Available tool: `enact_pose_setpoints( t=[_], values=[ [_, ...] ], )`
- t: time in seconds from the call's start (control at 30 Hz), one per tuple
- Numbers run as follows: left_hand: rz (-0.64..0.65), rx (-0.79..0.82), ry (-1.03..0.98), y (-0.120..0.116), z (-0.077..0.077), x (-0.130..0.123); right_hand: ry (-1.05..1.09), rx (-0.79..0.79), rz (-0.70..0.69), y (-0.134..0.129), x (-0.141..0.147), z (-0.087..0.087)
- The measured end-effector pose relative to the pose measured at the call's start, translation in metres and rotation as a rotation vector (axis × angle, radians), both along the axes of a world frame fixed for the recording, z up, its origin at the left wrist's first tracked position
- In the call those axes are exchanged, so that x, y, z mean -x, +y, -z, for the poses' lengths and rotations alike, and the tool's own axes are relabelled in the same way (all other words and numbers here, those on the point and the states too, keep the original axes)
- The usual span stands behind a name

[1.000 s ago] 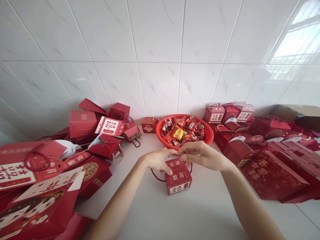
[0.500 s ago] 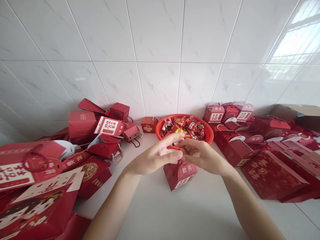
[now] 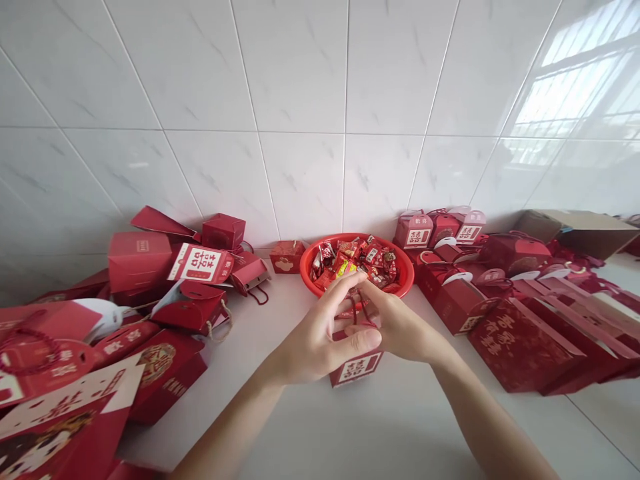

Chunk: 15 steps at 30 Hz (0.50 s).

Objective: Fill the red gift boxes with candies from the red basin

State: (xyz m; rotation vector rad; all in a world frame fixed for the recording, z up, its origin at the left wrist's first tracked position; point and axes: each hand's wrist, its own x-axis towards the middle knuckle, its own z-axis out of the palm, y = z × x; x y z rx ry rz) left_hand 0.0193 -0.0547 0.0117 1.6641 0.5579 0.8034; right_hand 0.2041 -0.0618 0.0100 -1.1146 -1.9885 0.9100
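Observation:
A small red gift box with a white printed label stands upright on the counter in front of me. Above it, dark red cord rises from its top to where my fingertips meet. My left hand is curled over the box from the left, its index finger at the top of the cord and its thumb across the box's upper front. From the right, my right hand closes its fingers on the cord against the left fingertips. The box's top is largely hidden behind my hands.
Just behind is a red plastic basin of wrapped candies, with a small red box to its left. Piled red boxes lie left. Rows of boxes and an open cardboard carton stand right. A tiled wall rises behind.
My hands have drawn closer together, fingertips now meeting above the box, with the cord showing between them. The left thumb has lowered over the box. The view has shifted slightly right.

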Motion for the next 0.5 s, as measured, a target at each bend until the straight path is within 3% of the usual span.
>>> enact_pose_setpoints(
  t=[0.17, 0.37, 0.5],
  values=[
    [-0.016, -0.071, 0.047, 0.002, 0.005, -0.004, -0.086, -0.058, 0.099, 0.003, 0.007, 0.006],
    [0.022, -0.002, -0.020, 0.004, 0.000, -0.003, -0.063, -0.083, 0.217, 0.012, 0.015, 0.020],
    [-0.130, -0.065, 0.070, 0.012, -0.001, 0.000, 0.072, -0.063, 0.222, 0.018, 0.016, 0.024]
  ],
)
